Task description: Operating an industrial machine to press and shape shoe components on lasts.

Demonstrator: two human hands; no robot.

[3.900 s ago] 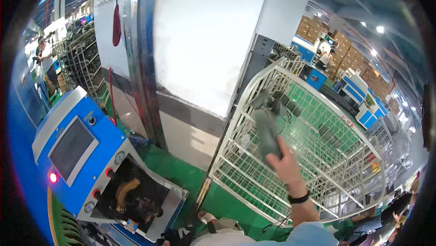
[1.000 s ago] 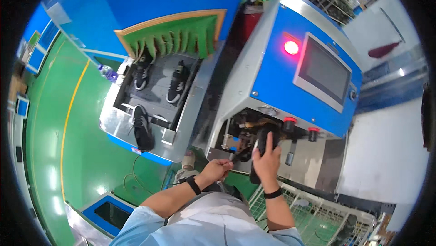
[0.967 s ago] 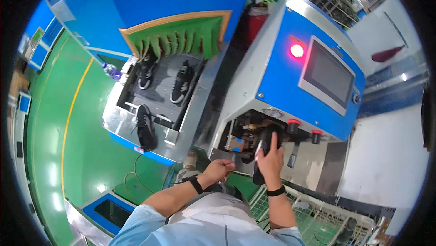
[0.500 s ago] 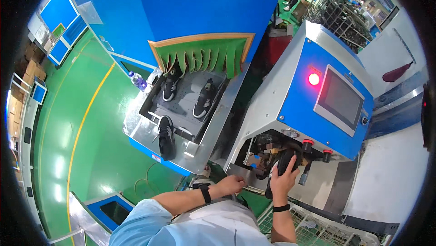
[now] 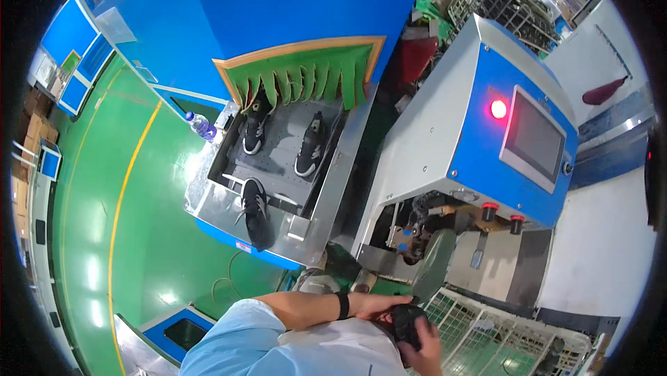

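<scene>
Head view: left hand (image 5: 379, 304) lies crosswise, right hand (image 5: 426, 354) cups black shoe (image 5: 406, 323)

No readable text; small label (image 5: 242, 245) on conveyor (image 5: 321, 230) illegible.

Two black-and-white shoes (image 5: 310, 148) rest on the grey bed (image 5: 280, 141).

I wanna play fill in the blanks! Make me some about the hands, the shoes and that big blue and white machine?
1. The left hand and right hand hold a ____ shoe.
2. The round lamp on the machine glows ____.
3. The number of shoes showing on the metal bench is ____.
4. The bottle is to the ____ of those shoes.

Missing words: black; red; three; left
</scene>
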